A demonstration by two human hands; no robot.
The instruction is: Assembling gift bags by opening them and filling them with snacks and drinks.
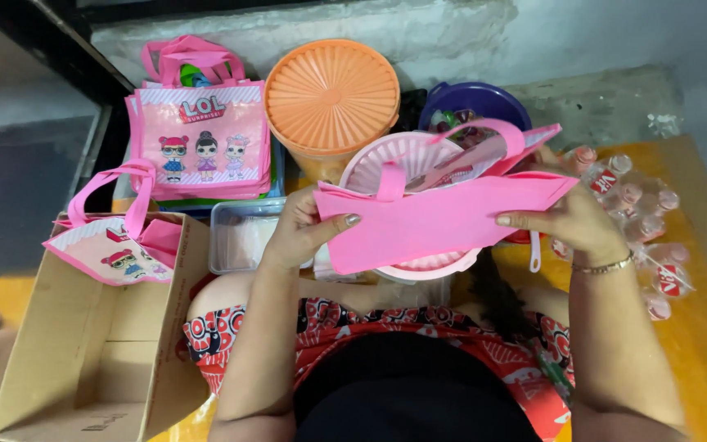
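A flat pink fabric tote bag [435, 221] with loop handles is held up in front of me, lying on its side. My left hand [304, 229] pinches its left edge. My right hand [570, 217], with a gold bracelet on the wrist, grips the bag's right end. Under the bag sits a round pink ribbed lid [386, 160] on a container. Both forearms reach out over my lap, which is covered by red patterned cloth.
A stack of pink cartoon-doll bags [202, 135] stands at the back left. Another such bag [120, 237] rests on an open cardboard box [83, 344]. An orange lidded tub [333, 94], a purple basin [476, 102], a clear plastic box [239, 233] and small bottles [640, 205] surround me.
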